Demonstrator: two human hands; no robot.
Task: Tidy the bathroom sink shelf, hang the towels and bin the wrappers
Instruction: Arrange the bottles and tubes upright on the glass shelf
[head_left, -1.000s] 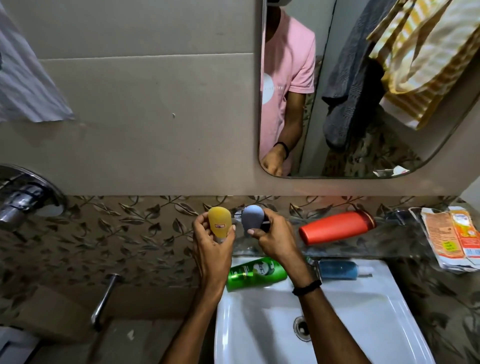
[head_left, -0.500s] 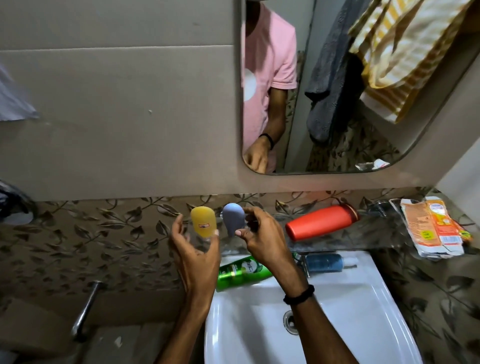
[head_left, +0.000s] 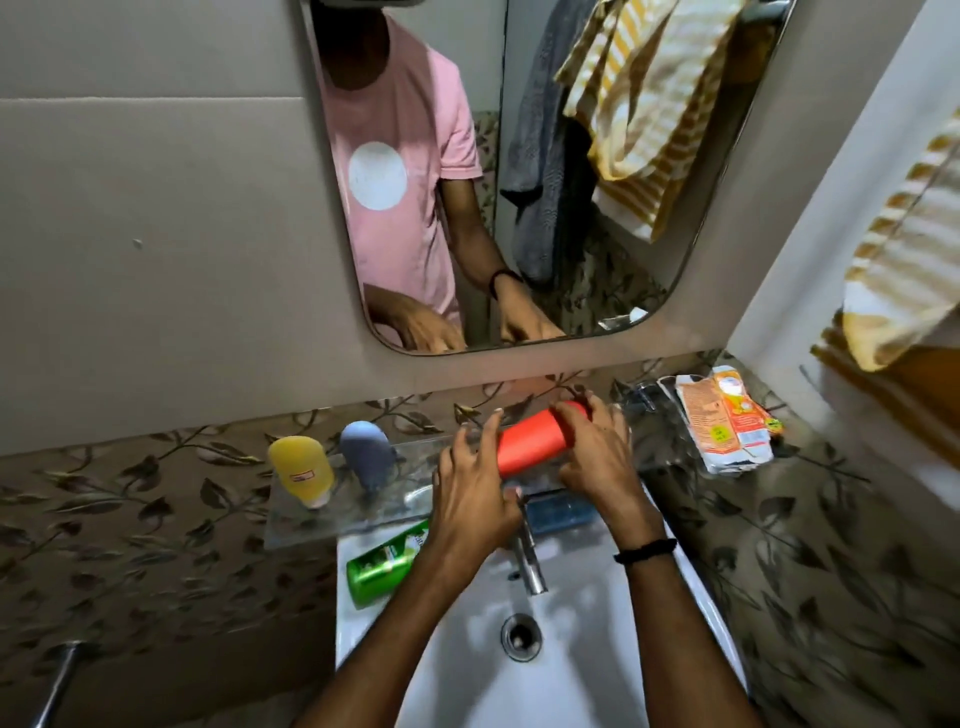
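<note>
Right grip: right hand (head_left: 597, 457) wrapped over the cap end of the red bottle (head_left: 530, 441), fingers curled around it, grasping.
Left grip: left hand (head_left: 470, 488) at the bottle's base end, fingers spread and touching the red body; a full clench cannot be told.
Red bottle: lying on its side on the glass shelf (head_left: 311, 512), tilted up toward the right, between both hands.
Yellow bottle (head_left: 301, 470): upright on its cap at the shelf's left end, near the front edge.
Grey bottle (head_left: 368, 460): upright, just beside the yellow one, apart from it.
Open shelf room: bare glass between the grey bottle and the left hand.
Green bottle (head_left: 382, 564): lying on the sink (head_left: 701, 613) rim, below the shelf's front edge.
Blue bottle (head_left: 563, 512): lying behind the tap (head_left: 530, 561), partly hidden by the hands.
Wrappers (head_left: 727, 421): crumpled at the shelf's right end, well apart from the right hand.
Towels (head_left: 639, 114): seen in the mirror (head_left: 727, 223).
</note>
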